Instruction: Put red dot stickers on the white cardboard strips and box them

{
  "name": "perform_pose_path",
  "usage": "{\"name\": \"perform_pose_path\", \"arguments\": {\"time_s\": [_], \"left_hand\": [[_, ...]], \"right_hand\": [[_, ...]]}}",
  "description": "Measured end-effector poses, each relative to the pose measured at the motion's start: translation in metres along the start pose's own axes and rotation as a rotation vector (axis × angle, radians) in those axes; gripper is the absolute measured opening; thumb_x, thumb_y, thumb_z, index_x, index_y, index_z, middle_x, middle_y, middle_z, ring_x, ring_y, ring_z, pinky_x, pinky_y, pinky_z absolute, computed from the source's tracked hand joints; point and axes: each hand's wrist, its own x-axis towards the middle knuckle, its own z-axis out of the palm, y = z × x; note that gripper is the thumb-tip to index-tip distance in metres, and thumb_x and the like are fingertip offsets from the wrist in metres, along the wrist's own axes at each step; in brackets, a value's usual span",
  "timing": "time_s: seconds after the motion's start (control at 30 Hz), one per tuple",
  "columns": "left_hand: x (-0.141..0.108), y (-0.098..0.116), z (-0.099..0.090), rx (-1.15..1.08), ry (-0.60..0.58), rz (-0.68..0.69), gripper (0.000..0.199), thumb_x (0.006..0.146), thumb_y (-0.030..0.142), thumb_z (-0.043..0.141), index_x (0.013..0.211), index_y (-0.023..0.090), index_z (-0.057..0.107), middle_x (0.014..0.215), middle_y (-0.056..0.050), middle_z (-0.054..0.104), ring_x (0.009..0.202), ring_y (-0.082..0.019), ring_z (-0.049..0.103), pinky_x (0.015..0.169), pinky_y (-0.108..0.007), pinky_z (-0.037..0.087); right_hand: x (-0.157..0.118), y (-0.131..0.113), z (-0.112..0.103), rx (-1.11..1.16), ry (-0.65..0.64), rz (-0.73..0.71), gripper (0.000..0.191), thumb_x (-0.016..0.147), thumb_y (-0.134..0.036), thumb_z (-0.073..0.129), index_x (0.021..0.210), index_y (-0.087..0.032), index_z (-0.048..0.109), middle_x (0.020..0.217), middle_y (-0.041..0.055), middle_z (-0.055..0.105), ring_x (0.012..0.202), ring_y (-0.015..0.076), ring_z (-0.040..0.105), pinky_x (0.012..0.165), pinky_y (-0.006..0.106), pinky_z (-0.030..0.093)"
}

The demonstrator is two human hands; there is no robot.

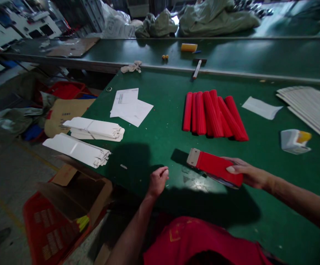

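Note:
In my right hand point(238, 171) is a flat red packet point(216, 165) with a pale end piece that has small holes; the thumb lies on top and the other fingers are mostly hidden behind it. The packet is held just over the green table point(162, 143). My left hand point(158, 181) is closed, its fingers curled together near the table's front edge, left of the packet; whether something small is inside cannot be seen. Beyond the packet lie several red rolled bundles point(215, 114) side by side.
Banded white card stacks point(93, 129) and white papers point(129, 105) lie left. At right are a tape dispenser point(295, 141), a paper slip point(262, 107) and long pale strips point(311, 106). A cardboard box point(77, 191) in a red crate point(46, 224) stands below left.

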Motion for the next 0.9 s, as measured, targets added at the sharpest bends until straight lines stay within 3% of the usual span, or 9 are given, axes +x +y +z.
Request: {"name": "perform_pose_path", "arguments": {"time_s": [0.1,0.17,0.27,0.33,0.5,0.63,0.77,0.9], "left_hand": [[-0.022,0.002,0.047,-0.019,-0.136,-0.028,0.041,0.081,0.042,0.060,0.109,0.013,0.068,0.099,-0.010,0.068,0.076,-0.014,0.064,0.062,-0.024,0.054],[-0.032,0.007,0.070,-0.061,-0.193,-0.002,0.057,0.071,0.040,0.071,0.122,0.015,0.061,0.115,-0.013,0.061,0.083,-0.015,0.063,0.064,-0.024,0.053],[-0.041,0.019,0.094,-0.117,-0.180,0.083,0.083,0.060,0.038,0.081,0.134,0.016,0.050,0.128,-0.015,0.050,0.089,-0.015,0.062,0.071,-0.026,0.053],[-0.042,0.029,0.101,-0.145,-0.151,0.111,0.076,0.061,0.037,0.081,0.128,0.014,0.055,0.122,-0.014,0.054,0.086,-0.014,0.061,0.073,-0.027,0.052],[-0.042,0.051,0.093,-0.186,-0.147,0.137,0.025,0.068,0.032,0.074,0.084,0.013,0.071,0.078,-0.004,0.066,0.068,-0.011,0.055,0.067,-0.024,0.045],[-0.045,0.060,0.075,-0.244,-0.134,0.182,0.014,0.070,0.028,0.071,0.073,0.014,0.070,0.064,0.001,0.063,0.059,-0.009,0.052,0.062,-0.024,0.042],[-0.046,0.066,0.058,-0.060,0.006,0.484,0.007,0.073,0.024,0.072,0.070,0.018,0.072,0.068,-0.001,0.067,0.066,-0.012,0.058,0.065,-0.025,0.045],[-0.046,0.073,0.039,0.128,0.081,0.776,0.012,0.081,0.029,0.068,0.074,0.021,0.073,0.073,-0.003,0.070,0.070,-0.014,0.062,0.068,-0.027,0.048]], "right_hand": [[-0.009,0.005,-0.010,0.087,-0.006,-0.034,0.074,0.061,-0.040,0.080,0.127,-0.015,0.056,0.111,0.0134,0.069,0.096,0.0309,0.067,0.081,0.036,0.058],[-0.013,0.012,-0.013,0.138,-0.035,-0.058,0.071,0.064,-0.040,0.079,0.126,-0.015,0.057,0.107,0.0126,0.070,0.091,0.0291,0.069,0.076,0.033,0.059],[-0.018,0.026,-0.011,0.202,-0.077,-0.109,0.065,0.067,-0.040,0.078,0.122,-0.013,0.059,0.105,0.0129,0.071,0.083,0.0274,0.070,0.071,0.031,0.059],[-0.020,0.035,-0.007,0.236,-0.103,-0.133,0.058,0.069,-0.040,0.076,0.118,-0.012,0.062,0.105,0.0132,0.071,0.084,0.0272,0.070,0.072,0.031,0.059],[-0.027,0.044,0.006,0.323,-0.084,-0.131,0.036,0.069,-0.042,0.073,0.094,-0.016,0.067,0.098,0.0101,0.073,0.091,0.0287,0.069,0.087,0.037,0.056],[-0.030,0.043,0.014,0.403,-0.058,-0.109,0.030,0.067,-0.042,0.073,0.086,-0.020,0.066,0.086,0.0054,0.074,0.075,0.0244,0.071,0.085,0.037,0.057],[-0.031,0.043,0.024,0.414,-0.065,-0.085,0.033,0.061,-0.043,0.074,0.084,-0.022,0.066,0.091,0.0061,0.074,0.085,0.0271,0.070,0.090,0.039,0.054],[-0.030,0.042,0.032,0.366,-0.026,-0.097,0.035,0.054,-0.042,0.075,0.082,-0.023,0.066,0.089,0.0074,0.074,0.092,0.0308,0.068,0.093,0.042,0.052]]}}
